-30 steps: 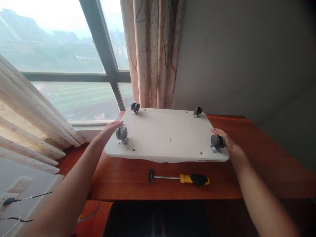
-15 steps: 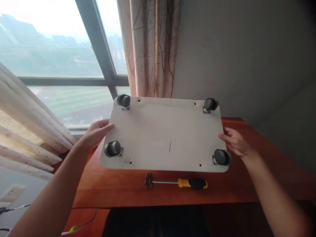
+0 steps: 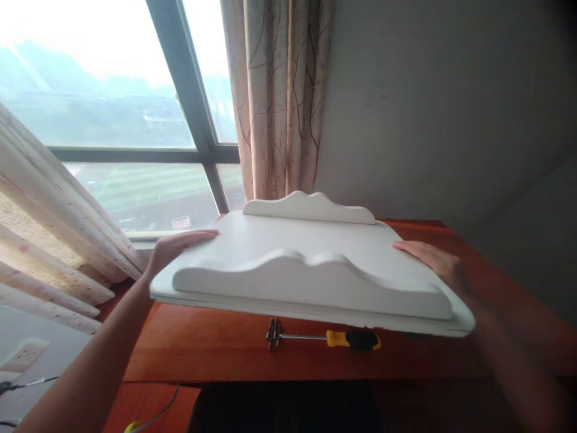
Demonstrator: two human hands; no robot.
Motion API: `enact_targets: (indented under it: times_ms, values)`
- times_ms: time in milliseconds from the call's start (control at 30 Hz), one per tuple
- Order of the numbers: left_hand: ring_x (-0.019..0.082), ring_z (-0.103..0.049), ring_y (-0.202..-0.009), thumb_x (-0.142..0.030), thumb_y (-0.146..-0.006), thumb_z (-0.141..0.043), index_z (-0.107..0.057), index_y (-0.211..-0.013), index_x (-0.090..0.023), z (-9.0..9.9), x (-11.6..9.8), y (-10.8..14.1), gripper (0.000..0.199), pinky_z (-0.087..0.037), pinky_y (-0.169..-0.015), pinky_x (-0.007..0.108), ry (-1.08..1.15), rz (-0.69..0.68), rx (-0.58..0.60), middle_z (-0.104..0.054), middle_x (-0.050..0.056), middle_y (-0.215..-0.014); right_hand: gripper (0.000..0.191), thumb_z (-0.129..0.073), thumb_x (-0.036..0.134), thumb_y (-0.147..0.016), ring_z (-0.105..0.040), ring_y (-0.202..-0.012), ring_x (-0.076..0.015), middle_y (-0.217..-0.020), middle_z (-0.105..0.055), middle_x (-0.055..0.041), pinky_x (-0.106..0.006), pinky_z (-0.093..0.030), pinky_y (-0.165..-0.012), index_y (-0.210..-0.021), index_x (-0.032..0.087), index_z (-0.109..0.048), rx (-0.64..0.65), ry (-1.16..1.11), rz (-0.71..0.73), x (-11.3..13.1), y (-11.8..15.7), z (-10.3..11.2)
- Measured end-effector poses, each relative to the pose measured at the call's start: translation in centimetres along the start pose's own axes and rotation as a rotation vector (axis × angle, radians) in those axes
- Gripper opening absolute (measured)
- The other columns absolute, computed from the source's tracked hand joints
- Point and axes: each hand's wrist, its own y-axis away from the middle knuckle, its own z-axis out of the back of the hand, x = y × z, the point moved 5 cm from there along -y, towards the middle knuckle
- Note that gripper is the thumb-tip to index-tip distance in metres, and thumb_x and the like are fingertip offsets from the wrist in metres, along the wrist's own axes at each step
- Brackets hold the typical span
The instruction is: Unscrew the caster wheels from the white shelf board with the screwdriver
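Note:
A white board (image 3: 311, 236) with rounded corners is held level above the desk between my two hands. Wavy-topped rails stand on its upper face, a near rail (image 3: 288, 282) and a far rail (image 3: 306, 207). My left hand (image 3: 178, 245) grips the left edge, its thumb lying on top. On the opposite edge my right hand (image 3: 433, 260) is closed the same way. The board's underside, with its casters, is hidden from here. Below the near edge lie a yellow and black screwdriver (image 3: 354, 340) and several screws (image 3: 273, 334) by its tip.
The reddish wooden desk (image 3: 202, 355) extends under the board and to the right. A window (image 3: 135, 198) and patterned curtains (image 3: 279, 102) are at the back left. A thin cable (image 3: 162, 409) runs at the lower left, near a wall socket (image 3: 26, 355).
Both hands have turned the board over: its caster side faced me before, and its railed side faces up now. The screwdriver and screws have stayed in place on the desk.

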Motion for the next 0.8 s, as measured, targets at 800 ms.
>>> enact_targets:
  times_ms: [800]
  values:
    - [0.026,-0.062,-0.126,-0.031,-0.099,-0.042,-0.064,-0.133,-0.024,-4.7,4.5,1.8,0.042,-0.048,-0.108,0.041,-0.399,-0.228,0.143,-0.060,0.007,-0.143,0.038,-0.042,0.029,-0.102,-0.050,-0.136,-0.0285,-0.141,-0.060,-0.0082,-0.053,-0.039,-0.118,-0.129,0.025,-0.069,0.150,0.160,0.307,-6.1,-1.2,-6.8]
